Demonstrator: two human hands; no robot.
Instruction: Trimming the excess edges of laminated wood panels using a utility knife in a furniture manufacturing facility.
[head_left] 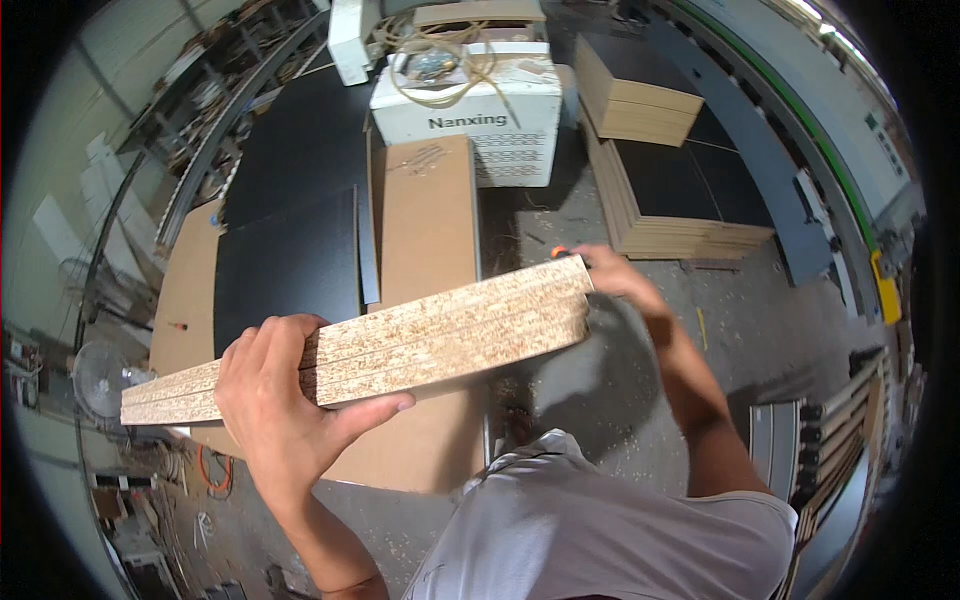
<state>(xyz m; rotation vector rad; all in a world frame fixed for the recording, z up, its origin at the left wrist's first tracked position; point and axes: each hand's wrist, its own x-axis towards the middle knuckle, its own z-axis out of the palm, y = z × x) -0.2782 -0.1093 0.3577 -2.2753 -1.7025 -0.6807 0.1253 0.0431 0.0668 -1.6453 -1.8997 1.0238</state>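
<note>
I hold a stack of three chipboard strips point(440, 335) edge-up across my body, slanting from lower left to upper right. My left hand point(275, 400) wraps over the stack near its left part, thumb under, fingers on top. My right hand point(615, 275) grips the stack's far right end; a small orange thing point(558, 252) shows by its fingers, too hidden to tell what it is. Below the stack lie a brown board point(428, 215) and a black panel point(290, 265) on a low pile.
A white machine point(480, 110) with coiled cord stands at the back. Stacks of black-faced boards point(680, 215) sit right of it on the dusty concrete floor point(600, 390). A long grey-green machine point(790, 130) runs along the right. A fan point(100, 380) and clutter are at left.
</note>
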